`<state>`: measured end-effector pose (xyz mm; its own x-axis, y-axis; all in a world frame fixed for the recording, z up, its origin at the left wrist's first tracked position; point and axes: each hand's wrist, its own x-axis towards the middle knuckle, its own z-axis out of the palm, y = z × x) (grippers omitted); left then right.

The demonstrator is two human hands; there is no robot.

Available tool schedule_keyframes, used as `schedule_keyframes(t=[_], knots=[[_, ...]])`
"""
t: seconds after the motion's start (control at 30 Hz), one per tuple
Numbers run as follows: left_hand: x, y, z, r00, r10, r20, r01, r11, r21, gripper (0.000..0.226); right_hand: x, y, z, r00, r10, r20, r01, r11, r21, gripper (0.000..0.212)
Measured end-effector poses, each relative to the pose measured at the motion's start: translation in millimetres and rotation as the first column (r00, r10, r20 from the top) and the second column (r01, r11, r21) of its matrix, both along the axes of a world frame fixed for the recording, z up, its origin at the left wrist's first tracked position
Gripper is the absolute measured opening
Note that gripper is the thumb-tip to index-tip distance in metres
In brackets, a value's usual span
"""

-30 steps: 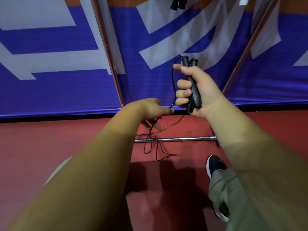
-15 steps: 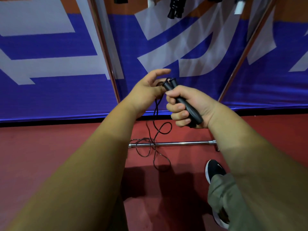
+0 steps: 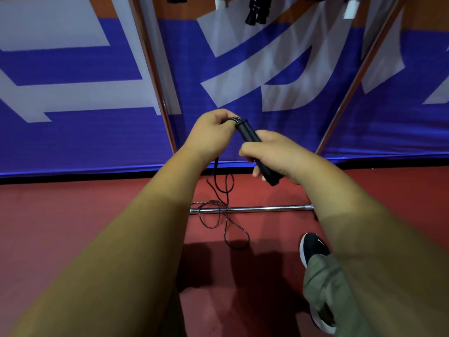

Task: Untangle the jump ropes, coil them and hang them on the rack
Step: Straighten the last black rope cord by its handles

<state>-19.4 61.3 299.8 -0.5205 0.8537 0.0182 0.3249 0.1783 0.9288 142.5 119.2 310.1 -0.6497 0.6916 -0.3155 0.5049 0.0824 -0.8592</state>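
**A:** What's different from half a second back?

**B:** Your left hand (image 3: pixel 211 132) was spread open beside the handle tops then. Now its fingers are curled over the cord (image 3: pixel 226 215), right where it leaves the handles (image 3: pixel 250 135). A full second ago that hand was low on the cord and the pair stood upright. Now the pair slants, tops up and to the left.

**A:** And the right?

**B:** Your right hand (image 3: pixel 279 154) is wrapped round both handles at mid-length, as before. The butt ends poke out below your fingers.

**A:** Where does the rope run?

**B:** A few turns are bunched at the handle tops under your left fingers. The rest drops from beneath that hand to the floor (image 3: pixel 73 215). There it lies in loose loops across the left end of the base bar (image 3: pixel 267 209).

**A:** Materials?

**B:** The handles are matte black, slim and cylindrical. The cord is thin, black and slightly glossy. The base bar is a polished chrome tube, and so are the two slanting uprights (image 3: pixel 155 81). The floor is smooth dull red. The banner (image 3: pixel 73 142) behind is blue woven fabric with broad white strokes.

**A:** Anything else in view?

**B:** More black handles (image 3: pixel 255 13) hang at the top edge. Your black shoe (image 3: pixel 312 246) with a white sole shows at lower right, below an olive trouser leg (image 3: pixel 323 283).
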Motion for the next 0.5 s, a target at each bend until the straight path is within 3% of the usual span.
schedule_keyframes(t=[0.17, 0.27, 0.5], knots=[[3, 3, 1, 0.994, 0.106, -0.005, -0.106, 0.994, -0.006, 0.021, -6, -2, -12, 0.987, -0.119, 0.11, 0.059, 0.896, 0.441, 0.019], [6, 1, 5, 0.988, 0.143, 0.056, -0.142, 0.99, -0.019, 0.023, -10, -1, -22, 0.986, -0.153, 0.064, 0.097, 0.844, 0.527, 0.015], [6, 4, 7, 0.88, 0.157, 0.448, -0.175, 0.985, -0.001, 0.022, -17, -2, -29, 0.986, -0.157, 0.045, 0.103, 0.811, 0.576, 0.011]])
